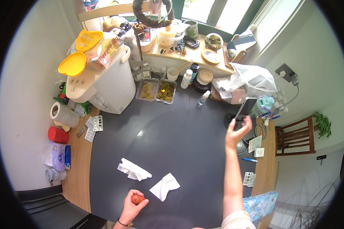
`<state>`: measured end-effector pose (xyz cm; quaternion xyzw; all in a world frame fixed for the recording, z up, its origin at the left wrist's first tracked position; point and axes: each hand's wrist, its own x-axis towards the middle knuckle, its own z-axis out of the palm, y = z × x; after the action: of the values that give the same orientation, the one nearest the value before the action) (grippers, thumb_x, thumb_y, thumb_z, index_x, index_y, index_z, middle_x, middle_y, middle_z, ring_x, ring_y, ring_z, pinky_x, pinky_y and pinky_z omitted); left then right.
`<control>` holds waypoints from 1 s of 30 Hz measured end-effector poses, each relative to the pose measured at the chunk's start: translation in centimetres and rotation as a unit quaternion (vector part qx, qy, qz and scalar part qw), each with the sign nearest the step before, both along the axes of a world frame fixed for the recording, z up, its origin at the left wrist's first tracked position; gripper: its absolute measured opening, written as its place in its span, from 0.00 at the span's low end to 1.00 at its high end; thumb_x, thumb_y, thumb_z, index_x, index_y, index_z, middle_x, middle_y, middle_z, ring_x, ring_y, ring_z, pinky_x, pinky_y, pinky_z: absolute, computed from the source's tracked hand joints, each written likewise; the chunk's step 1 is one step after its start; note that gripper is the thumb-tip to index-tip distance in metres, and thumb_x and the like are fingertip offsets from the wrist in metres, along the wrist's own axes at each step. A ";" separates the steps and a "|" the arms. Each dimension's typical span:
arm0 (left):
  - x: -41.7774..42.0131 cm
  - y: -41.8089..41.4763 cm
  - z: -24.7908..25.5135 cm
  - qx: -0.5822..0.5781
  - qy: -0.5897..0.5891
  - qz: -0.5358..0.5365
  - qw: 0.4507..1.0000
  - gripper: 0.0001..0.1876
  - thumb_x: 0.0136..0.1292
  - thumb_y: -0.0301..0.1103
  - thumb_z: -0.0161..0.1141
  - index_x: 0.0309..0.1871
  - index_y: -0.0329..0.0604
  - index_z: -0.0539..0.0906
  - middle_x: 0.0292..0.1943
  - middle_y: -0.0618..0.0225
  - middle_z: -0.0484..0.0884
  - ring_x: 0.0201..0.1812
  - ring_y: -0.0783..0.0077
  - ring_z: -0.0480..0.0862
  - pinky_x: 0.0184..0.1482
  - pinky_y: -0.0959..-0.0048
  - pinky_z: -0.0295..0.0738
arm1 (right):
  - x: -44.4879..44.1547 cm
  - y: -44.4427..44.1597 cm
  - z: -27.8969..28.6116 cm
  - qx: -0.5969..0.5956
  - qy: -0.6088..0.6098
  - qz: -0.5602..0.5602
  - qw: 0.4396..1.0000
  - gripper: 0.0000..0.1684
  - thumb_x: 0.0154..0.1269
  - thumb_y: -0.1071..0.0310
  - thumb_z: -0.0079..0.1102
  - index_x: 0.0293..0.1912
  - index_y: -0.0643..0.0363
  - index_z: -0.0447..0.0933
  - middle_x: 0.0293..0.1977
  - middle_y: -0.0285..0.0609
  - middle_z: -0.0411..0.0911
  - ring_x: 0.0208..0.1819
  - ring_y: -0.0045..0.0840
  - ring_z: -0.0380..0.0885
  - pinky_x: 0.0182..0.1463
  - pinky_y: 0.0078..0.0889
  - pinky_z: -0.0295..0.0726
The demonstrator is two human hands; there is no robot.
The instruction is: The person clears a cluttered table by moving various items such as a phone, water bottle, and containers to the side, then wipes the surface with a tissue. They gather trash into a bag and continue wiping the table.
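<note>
Near the table's front edge, my left hand (pixel 133 206) is closed around a small reddish-brown round object with a knob, perhaps a clay teapot (pixel 137 199). Two crumpled white tissues lie just beyond it, one to the left (pixel 134 169) and one to the right (pixel 164 187). My right arm reaches far forward; my right hand (pixel 238 132) has its fingers apart at the lower edge of a smartphone (pixel 246 108) that leans on a round dark stand. Whether the fingertips touch the phone cannot be told.
A white appliance (pixel 111 83) stands back left, near blister packs (pixel 97 123). Two clear trays of moss (pixel 166 91), a spray bottle (pixel 203 98) and jars line the back. Plastic bags (pixel 253 78), cables and a blue pen (pixel 249 159) are at the right. A chair (pixel 56 211) stands front left.
</note>
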<state>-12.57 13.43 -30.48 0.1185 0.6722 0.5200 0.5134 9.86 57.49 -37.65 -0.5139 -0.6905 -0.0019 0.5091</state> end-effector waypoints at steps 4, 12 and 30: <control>-0.7 -0.3 -0.7 0.000 0.013 -0.008 1.000 0.18 0.54 0.18 0.71 0.42 0.41 0.74 0.43 0.67 0.77 0.45 0.78 0.77 0.51 0.77 0.75 | -7.8 0.4 -3.0 -0.193 0.008 0.121 0.974 0.44 0.54 0.58 0.77 0.64 0.65 0.66 0.56 0.48 0.70 0.47 0.31 0.74 0.53 0.33 0.77; -2.2 -1.3 -0.6 0.006 0.065 0.020 0.998 0.18 0.52 0.21 0.72 0.42 0.41 0.73 0.42 0.65 0.78 0.45 0.76 0.77 0.51 0.76 0.75 | -13.3 7.0 -8.0 -0.221 0.103 0.042 0.969 0.30 0.52 0.60 0.78 0.49 0.62 0.75 0.41 0.46 0.76 0.39 0.35 0.77 0.47 0.40 0.77; -1.5 -0.2 -0.8 -0.011 0.025 0.015 1.000 0.18 0.54 0.18 0.71 0.42 0.41 0.73 0.43 0.66 0.77 0.47 0.76 0.76 0.53 0.76 0.73 | -6.2 1.8 -6.4 -0.194 0.188 -0.014 0.963 0.40 0.64 0.66 0.68 0.69 0.68 0.59 0.54 0.53 0.70 0.40 0.31 0.77 0.48 0.36 0.78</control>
<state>-14.11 13.19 -31.33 0.1155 0.6921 0.5174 0.4898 3.62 59.28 -44.00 -0.6035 -0.5625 0.2212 0.5201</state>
